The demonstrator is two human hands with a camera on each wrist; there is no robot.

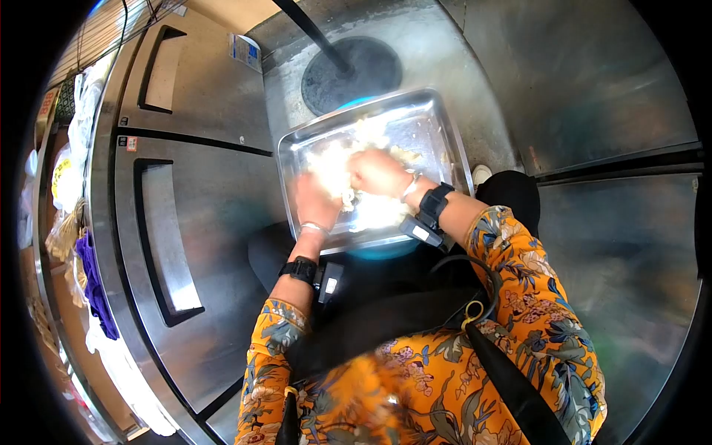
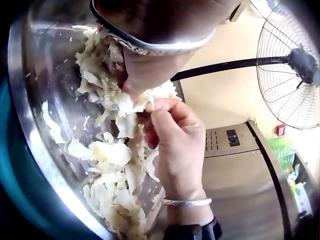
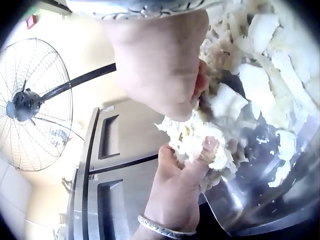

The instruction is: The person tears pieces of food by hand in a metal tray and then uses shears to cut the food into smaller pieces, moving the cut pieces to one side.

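Observation:
A shallow metal pan (image 1: 449,133) holds pale, torn, flaky food pieces (image 2: 107,152), washed out by glare in the head view. Both hands work close together over it. My left hand (image 1: 317,202) grips a clump of the pale food (image 3: 192,142); in the right wrist view its thumb and fingers (image 3: 167,155) lie around the clump. My right hand (image 1: 380,174) is right beside it, fingers curled in. From the left wrist view, the right hand (image 2: 177,145) pinches a pale shred between thumb and fingers. Loose scraps are scattered over the pan's bottom.
Under the pan shows a blue-green basin (image 1: 363,101). Beyond it, a standing fan's round black base (image 1: 352,74) is on the floor. Steel cabinets flank both sides, the left one (image 1: 211,215) with long handles. Bagged goods (image 1: 70,174) fill shelves at far left.

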